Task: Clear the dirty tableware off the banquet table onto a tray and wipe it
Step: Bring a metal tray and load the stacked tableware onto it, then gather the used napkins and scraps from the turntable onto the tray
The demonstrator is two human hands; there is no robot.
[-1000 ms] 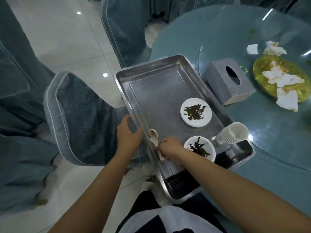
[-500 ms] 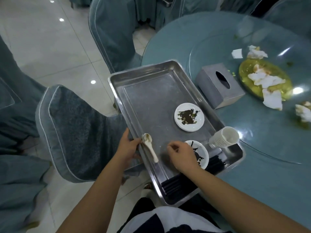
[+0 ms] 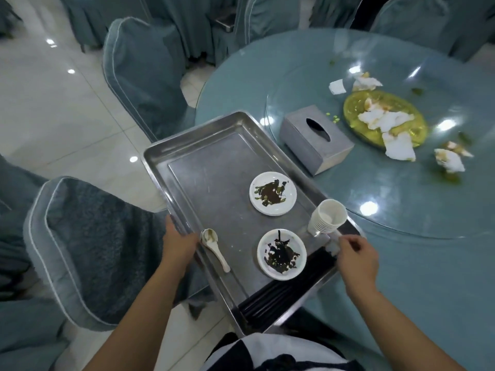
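L hand (image 3: 179, 245) grip clamped on tray (image 3: 155, 167) rim, spoon (image 3: 216, 250) just beside; R hand (image 3: 356, 261) grip by cups (image 3: 328, 219), state unclear.

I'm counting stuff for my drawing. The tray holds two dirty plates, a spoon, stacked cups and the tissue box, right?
Almost. The head view shows the tissue box on the table, beside the tray. The two dirty plates, spoon and stacked cups are on the tray.

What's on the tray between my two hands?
Head view: the spoon lies beside the left hand, which grips the tray rim, then comes the near dirty saucer, then the right hand.
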